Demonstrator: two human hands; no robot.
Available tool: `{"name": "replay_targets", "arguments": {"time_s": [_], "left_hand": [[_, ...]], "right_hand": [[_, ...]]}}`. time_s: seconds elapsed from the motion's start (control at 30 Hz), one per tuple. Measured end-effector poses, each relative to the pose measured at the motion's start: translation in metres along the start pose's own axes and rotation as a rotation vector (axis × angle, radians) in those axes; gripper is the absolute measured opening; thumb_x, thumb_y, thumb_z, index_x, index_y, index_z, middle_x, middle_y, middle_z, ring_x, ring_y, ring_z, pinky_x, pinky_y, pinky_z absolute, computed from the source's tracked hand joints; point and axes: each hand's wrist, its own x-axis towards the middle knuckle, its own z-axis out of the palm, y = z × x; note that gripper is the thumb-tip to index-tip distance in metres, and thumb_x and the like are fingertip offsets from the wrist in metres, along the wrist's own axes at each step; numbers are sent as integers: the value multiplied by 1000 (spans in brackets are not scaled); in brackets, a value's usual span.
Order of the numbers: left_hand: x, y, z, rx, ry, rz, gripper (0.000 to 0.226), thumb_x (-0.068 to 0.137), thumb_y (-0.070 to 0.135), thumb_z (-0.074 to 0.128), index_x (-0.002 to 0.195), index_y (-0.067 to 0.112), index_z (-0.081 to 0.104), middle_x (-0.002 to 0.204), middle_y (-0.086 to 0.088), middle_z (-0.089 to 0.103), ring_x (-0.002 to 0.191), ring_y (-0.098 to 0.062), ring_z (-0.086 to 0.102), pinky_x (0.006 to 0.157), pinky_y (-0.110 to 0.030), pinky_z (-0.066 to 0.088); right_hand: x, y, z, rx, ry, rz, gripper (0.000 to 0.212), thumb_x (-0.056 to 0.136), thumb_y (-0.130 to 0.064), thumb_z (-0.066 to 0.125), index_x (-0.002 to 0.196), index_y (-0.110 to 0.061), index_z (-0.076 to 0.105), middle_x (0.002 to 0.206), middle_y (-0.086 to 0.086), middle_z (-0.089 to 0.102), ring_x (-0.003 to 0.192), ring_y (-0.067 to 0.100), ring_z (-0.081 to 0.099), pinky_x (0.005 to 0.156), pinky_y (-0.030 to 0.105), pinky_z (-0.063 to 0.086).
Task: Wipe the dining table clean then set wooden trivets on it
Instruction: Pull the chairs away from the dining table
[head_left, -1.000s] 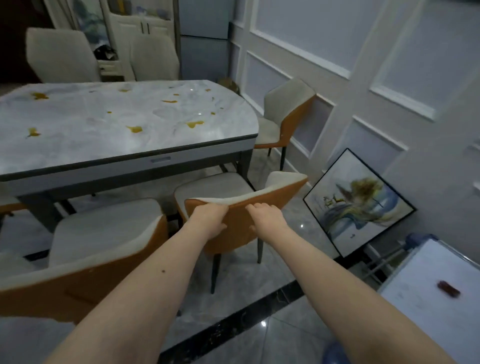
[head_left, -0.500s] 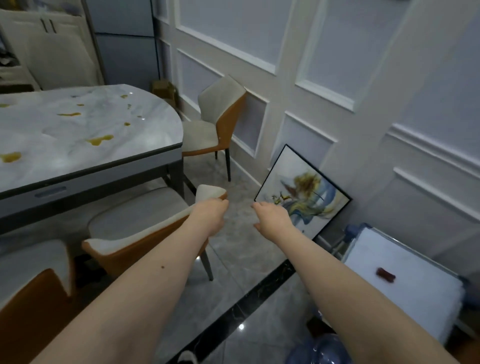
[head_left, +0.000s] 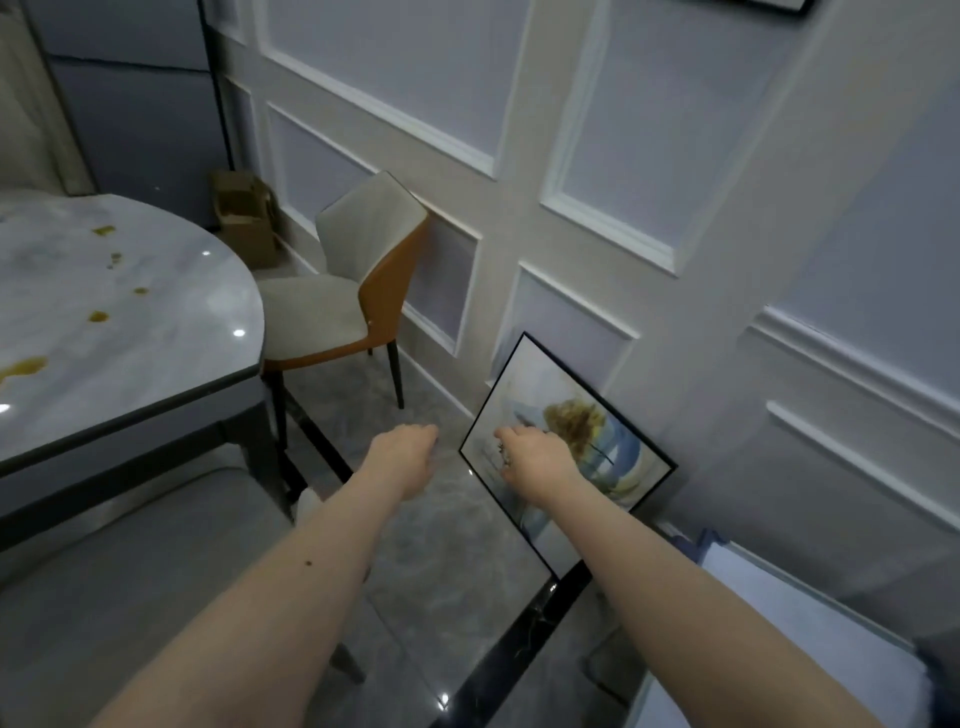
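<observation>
Hands off the chair, view swung right; the dining table (head_left: 119, 322) is unwiped.

A second ago both hands gripped a chair back; now we see the left hand (head_left: 408, 457) and right hand (head_left: 530, 457) held out mid-frame over the floor, fingers loosely curled, grasping nothing. The table has slid to the left edge, its amber spills (head_left: 23, 369) untouched. We judge wiping not begun: no cloth or trivets in view. An orange-backed chair (head_left: 358, 291) stands just beside the table's end; a framed picture (head_left: 566, 452) leans on the wall at lower right.
</observation>
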Motion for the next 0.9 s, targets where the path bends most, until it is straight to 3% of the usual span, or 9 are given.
{"name": "replay_targets", "arguments": {"time_s": [0.23, 0.47, 0.6, 0.9], "left_hand": [[120, -12, -9, -18, -11, -13, 38, 95, 23, 48, 131, 15, 43, 130, -7, 51, 118, -25, 48, 96, -38, 44], [257, -17, -36, -26, 4, -145, 34, 95, 25, 49, 127, 15, 46, 127, -7, 53, 114, -26, 52, 90, -38, 47], [324, -17, -64, -28, 23, -203, 34, 95, 27, 49, 126, 14, 45, 126, -8, 53, 115, -27, 51, 86, -38, 46], [446, -69, -107, -74, 54, -336, 31, 93, 24, 51, 123, 16, 47, 122, -6, 55, 111, -25, 53, 85, -36, 46]], "right_hand": [[113, 47, -5, 18, -18, -28, 46, 94, -23, 52, 137, -11, 40, 132, 10, 51, 118, 28, 51, 90, 35, 42], [261, 102, -24, 6, 53, -169, 45, 93, -18, 54, 135, -12, 42, 129, 10, 53, 116, 28, 52, 89, 34, 42], [339, 134, -52, -5, 53, -220, 40, 93, -19, 53, 131, -11, 44, 127, 10, 55, 113, 29, 54, 80, 33, 41], [494, 139, -82, 81, 75, -327, 48, 94, -28, 54, 138, -13, 39, 134, 9, 51, 120, 27, 51, 91, 37, 43]]}}
